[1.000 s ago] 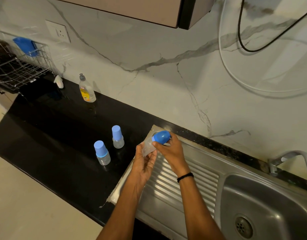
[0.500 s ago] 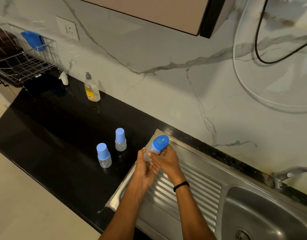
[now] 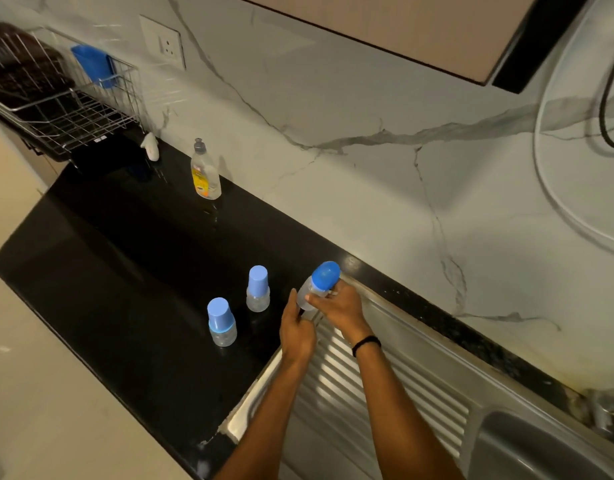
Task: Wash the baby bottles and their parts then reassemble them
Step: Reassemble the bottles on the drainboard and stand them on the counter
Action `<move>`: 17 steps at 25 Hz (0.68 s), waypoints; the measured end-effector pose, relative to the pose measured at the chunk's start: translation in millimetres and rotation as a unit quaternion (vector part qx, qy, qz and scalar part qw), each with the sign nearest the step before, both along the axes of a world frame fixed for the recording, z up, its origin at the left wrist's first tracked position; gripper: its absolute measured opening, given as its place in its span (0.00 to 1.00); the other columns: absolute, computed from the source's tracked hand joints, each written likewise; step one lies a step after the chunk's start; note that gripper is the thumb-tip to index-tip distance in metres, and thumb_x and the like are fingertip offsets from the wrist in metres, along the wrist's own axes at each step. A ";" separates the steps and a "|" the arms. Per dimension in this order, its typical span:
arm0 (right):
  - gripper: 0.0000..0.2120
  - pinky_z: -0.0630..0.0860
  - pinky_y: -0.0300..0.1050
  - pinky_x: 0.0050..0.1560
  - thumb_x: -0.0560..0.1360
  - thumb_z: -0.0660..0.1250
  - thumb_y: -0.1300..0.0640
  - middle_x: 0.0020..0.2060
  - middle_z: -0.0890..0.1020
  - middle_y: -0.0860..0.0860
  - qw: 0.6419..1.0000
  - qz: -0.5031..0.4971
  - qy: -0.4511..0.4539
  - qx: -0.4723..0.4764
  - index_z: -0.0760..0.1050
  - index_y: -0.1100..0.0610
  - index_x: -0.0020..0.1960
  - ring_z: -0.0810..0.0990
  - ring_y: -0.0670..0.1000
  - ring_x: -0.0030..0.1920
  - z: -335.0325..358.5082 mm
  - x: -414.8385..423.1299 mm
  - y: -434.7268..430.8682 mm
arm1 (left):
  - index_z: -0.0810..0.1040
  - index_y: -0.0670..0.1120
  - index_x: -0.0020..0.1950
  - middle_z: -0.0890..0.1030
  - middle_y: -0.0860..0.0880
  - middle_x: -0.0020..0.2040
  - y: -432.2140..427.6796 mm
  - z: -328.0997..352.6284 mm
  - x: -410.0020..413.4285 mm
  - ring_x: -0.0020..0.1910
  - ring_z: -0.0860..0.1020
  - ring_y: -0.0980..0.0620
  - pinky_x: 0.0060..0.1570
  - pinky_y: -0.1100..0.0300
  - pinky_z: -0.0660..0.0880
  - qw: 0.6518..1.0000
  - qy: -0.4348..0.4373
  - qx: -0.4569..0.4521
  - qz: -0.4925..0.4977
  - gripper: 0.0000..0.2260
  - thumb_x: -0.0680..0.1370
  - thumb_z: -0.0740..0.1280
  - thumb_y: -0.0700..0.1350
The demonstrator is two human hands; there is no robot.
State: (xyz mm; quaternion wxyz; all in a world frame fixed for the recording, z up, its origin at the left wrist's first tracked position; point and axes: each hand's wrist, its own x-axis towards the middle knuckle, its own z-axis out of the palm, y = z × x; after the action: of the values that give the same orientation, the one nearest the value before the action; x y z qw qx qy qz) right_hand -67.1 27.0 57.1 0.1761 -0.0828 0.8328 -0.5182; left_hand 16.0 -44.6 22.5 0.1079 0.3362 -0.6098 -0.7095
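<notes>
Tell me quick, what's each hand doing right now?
Left hand: open, straight fingers touching the baby bottle.
Right hand: holding the baby bottle just below its blue cap.

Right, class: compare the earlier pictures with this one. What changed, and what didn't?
The held bottle tipped from nearly sideways to more upright, blue cap uppermost. The right hand has slid from the cap down to the neck; the left hand still supports the base. The two capped bottles and soap bottle haven't moved.
</notes>
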 end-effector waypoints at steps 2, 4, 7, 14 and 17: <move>0.19 0.81 0.39 0.50 0.68 0.79 0.58 0.45 0.85 0.48 1.000 0.024 -0.006 0.017 0.78 0.55 0.56 0.84 0.42 0.46 -2.5 -21.9 -13.9 | 0.59 0.50 0.81 0.64 0.51 0.79 -5.2 -4.4 -15.5 0.78 0.62 0.52 0.74 0.58 0.61 1.000 0.003 0.002 -0.005 0.28 0.83 0.58 0.34; 0.19 0.81 0.39 0.50 0.69 0.78 0.59 0.47 0.84 0.48 0.998 0.056 -0.008 0.033 0.77 0.54 0.57 0.83 0.43 0.47 -5.8 -41.8 -30.3 | 0.59 0.52 0.81 0.65 0.51 0.78 -15.1 -16.3 -32.1 0.77 0.64 0.52 0.75 0.57 0.62 1.000 -0.010 0.017 -0.002 0.29 0.82 0.56 0.33; 0.21 0.81 0.45 0.55 0.68 0.79 0.57 0.49 0.84 0.49 0.994 0.093 -0.004 0.060 0.77 0.54 0.59 0.83 0.46 0.50 -21.9 -71.3 -53.7 | 0.70 0.57 0.74 0.76 0.50 0.70 -31.2 -24.6 -56.3 0.66 0.76 0.53 0.67 0.54 0.74 0.996 -0.032 0.071 0.043 0.21 0.84 0.57 0.39; 0.25 0.79 0.48 0.59 0.68 0.79 0.56 0.52 0.84 0.50 0.987 0.136 -0.017 0.090 0.76 0.56 0.63 0.82 0.48 0.54 -44.7 -106.5 -84.1 | 0.74 0.49 0.71 0.83 0.44 0.57 -41.8 -58.2 -96.9 0.58 0.82 0.49 0.60 0.53 0.77 0.982 -0.037 0.142 0.116 0.24 0.83 0.58 0.62; 0.25 0.78 0.47 0.60 0.68 0.78 0.57 0.53 0.83 0.51 0.985 0.139 -0.025 0.096 0.76 0.56 0.63 0.82 0.49 0.55 -50.8 -107.6 -85.3 | 0.77 0.47 0.67 0.84 0.43 0.55 -42.7 -63.4 -101.5 0.58 0.82 0.47 0.57 0.53 0.78 0.978 -0.030 0.161 0.133 0.21 0.84 0.57 0.59</move>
State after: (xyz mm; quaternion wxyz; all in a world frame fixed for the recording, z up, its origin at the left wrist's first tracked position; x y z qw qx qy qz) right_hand -174.8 -58.3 6.3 0.2742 -0.1678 0.8546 -0.4077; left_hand -85.5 -87.2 -40.9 0.1273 0.4483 -0.4404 -0.7674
